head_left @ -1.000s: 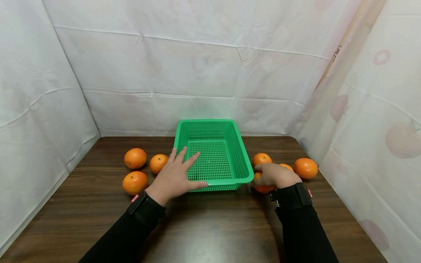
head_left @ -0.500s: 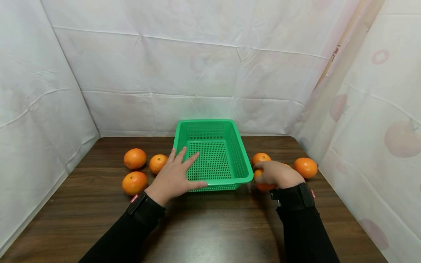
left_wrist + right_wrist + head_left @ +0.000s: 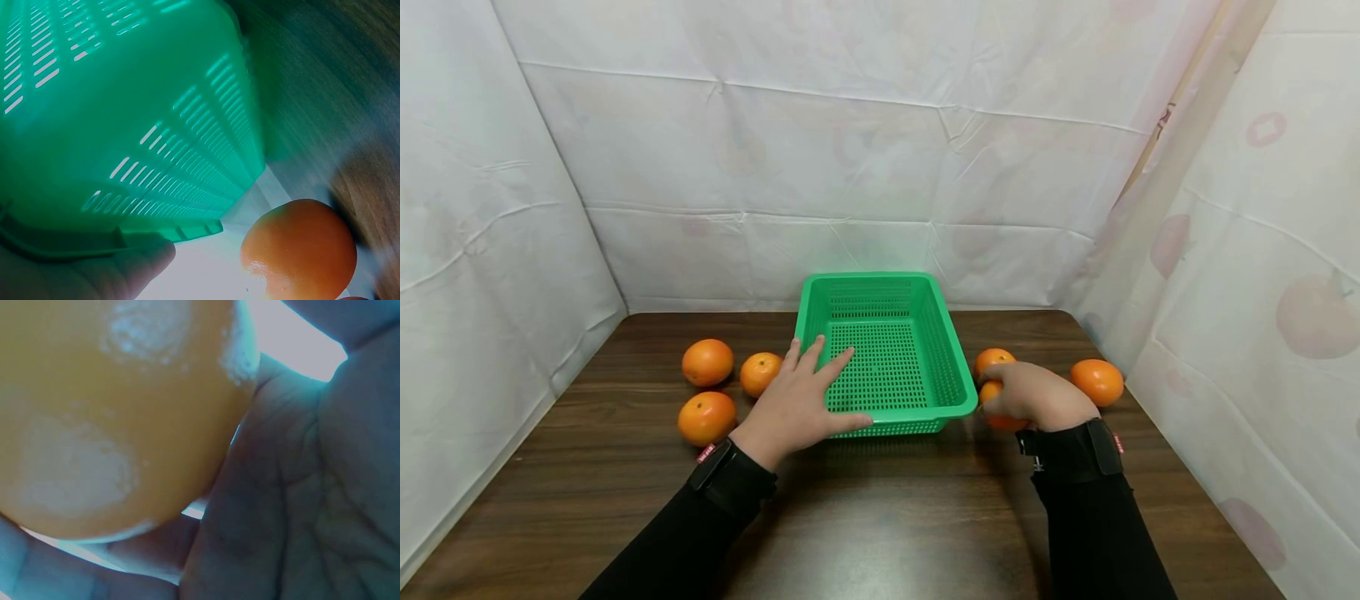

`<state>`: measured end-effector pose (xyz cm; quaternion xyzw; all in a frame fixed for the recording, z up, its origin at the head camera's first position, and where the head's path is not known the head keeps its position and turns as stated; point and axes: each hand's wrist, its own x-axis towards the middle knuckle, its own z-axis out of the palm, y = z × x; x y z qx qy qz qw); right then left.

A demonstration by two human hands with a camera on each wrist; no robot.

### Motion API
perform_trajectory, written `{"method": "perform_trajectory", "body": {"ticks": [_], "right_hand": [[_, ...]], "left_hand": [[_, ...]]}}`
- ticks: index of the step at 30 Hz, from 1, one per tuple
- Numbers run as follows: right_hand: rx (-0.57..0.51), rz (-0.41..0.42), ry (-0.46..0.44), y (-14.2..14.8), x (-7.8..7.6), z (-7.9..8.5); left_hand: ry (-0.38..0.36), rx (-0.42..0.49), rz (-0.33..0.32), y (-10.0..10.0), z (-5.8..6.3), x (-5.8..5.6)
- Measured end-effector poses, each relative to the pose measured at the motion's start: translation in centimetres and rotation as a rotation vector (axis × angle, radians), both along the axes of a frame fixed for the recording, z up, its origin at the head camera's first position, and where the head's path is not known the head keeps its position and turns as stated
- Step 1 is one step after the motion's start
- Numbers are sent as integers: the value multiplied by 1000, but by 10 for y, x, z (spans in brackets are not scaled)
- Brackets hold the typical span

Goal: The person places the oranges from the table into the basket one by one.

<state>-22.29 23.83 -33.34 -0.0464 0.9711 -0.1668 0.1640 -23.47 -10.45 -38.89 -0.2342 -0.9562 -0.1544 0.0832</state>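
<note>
A green plastic basket (image 3: 964, 375) with slotted sides sits at the middle of the table. My left hand (image 3: 793, 410) lies over its near left corner, fingers spread, the thumb along the front rim. In the left wrist view, the fingers (image 3: 134, 269) show at the basket's rim. To the right of the basket, my right hand (image 3: 1037, 395) grips an orange (image 3: 991, 392), with its fingers curled round it. The right wrist view is filled by that orange (image 3: 112, 419) and the palm beside it.
Left of the basket lie a back orange (image 3: 707, 362), a front orange (image 3: 707, 418) and one near the left hand (image 3: 761, 373). On the right, an orange (image 3: 995, 359) lies behind the right hand, another (image 3: 1097, 382) near the table's edge. White cloth (image 3: 850, 150) hangs behind.
My right hand has shifted slightly up and to the right, its fingers on the orange. It now hides an orange seen behind it earlier. The left hand and basket have stayed put.
</note>
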Motion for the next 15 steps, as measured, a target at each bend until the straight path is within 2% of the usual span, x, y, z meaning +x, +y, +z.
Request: {"method": "perform_trajectory", "body": {"ticks": [9, 15], "right_hand": [[21, -26, 4, 1, 2, 6], [10, 5, 46, 1, 5, 11]], "left_hand": [[-12, -3, -1, 0, 1, 0], [-7, -1, -4, 0, 1, 0]]}}
